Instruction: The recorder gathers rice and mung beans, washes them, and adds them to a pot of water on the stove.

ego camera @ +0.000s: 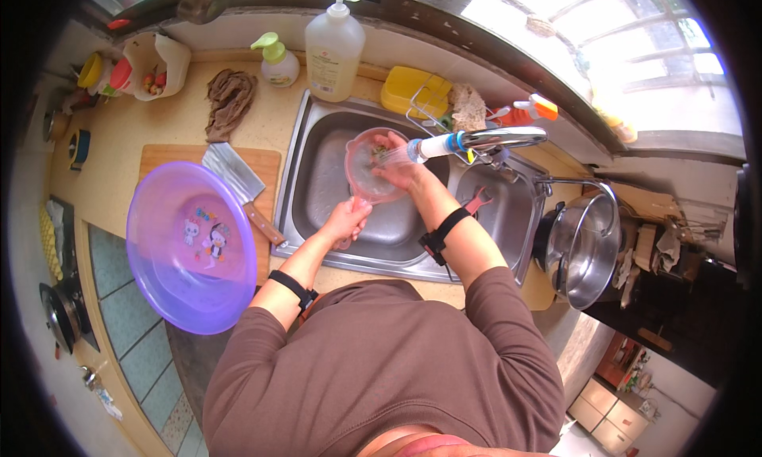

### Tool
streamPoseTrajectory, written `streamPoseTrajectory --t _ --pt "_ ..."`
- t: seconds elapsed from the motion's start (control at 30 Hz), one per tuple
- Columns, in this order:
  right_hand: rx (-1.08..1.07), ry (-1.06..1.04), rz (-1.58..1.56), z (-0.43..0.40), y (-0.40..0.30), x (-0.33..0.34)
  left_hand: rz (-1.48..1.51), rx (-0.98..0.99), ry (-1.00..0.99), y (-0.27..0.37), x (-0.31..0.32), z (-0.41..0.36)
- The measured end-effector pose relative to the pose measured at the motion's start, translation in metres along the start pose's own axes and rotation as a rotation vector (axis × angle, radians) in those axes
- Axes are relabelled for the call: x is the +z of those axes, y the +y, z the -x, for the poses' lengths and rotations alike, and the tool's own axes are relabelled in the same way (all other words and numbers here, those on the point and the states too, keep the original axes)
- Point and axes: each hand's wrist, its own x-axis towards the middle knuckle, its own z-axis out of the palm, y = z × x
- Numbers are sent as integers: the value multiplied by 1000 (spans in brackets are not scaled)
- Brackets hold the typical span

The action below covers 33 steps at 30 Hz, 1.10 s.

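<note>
Over the large basin of a stainless steel sink [315,213], my left hand [347,222] grips the handle of a pink plastic strainer or ladle [363,186]. My right hand [396,165] is at the bowl of it, fingers apart inside the rim, beside some small greenish bits [379,152]. Water sprays onto that hand and into the bowl from a white and blue faucet head [433,147]. Whether the right fingers hold any of the bits cannot be told.
Left of the sink, a purple plastic basin [190,249] overlaps a wooden cutting board [262,165] with a cleaver [234,174]. Behind stand a brown cloth [230,103], a pump bottle [335,52] and a yellow container [415,92]. A steel pot [586,249] is at the right.
</note>
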Motion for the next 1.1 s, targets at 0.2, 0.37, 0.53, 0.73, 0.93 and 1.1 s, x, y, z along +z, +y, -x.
streamPoseTrajectory --t 0.2,0.37,0.53,0.73,0.93,1.1 --pt "-745 165 1704 4 12 2 -44 15 -26 1 -1 2" --pt "-615 196 2252 13 14 4 -51 44 -48 9 6 4" --pt "-234 41 1758 10 19 1 -61 -10 -4 7 6 1" --pt "-529 -38 1354 8 18 1 -79 -12 -30 9 4 0" --pt "-912 -12 2129 4 4 -5 -80 -4 -77 3 6 0" --pt "-448 102 2019 2 19 -25 -61 12 -76 -3 8 -2"
